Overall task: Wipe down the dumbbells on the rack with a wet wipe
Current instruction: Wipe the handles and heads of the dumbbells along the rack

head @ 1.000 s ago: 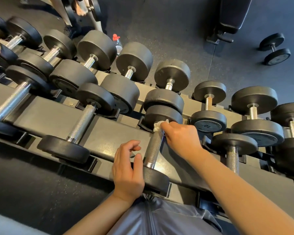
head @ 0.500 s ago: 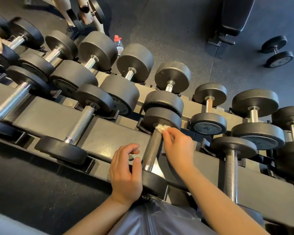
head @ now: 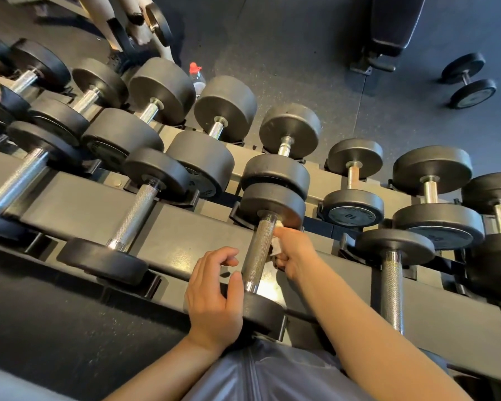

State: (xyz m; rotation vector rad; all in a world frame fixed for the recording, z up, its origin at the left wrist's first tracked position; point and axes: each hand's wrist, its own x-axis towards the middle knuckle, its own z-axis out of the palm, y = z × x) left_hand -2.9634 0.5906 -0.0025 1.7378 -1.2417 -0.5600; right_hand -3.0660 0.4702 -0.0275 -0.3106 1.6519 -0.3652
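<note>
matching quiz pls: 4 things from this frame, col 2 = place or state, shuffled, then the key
Column 1
1. wet wipe
2. left hand
3. water bottle
4. loose dumbbell

Column 2
A. lies on the floor, away from the rack
B. stands on the floor behind the rack, red cap
C. rests on the near weight of the dumbbell being wiped
D. pinched in the right hand against the handle

Pairs: 1-D, 2-C, 3-B, 4-A

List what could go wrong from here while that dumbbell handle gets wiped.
The small white wet wipe, pinched in the right hand against the knurled steel handle, could snag and tear. The left hand rests on the near black rubber head; if the dumbbell rolls, fingers might get pinched against the grey steel rack.
</note>
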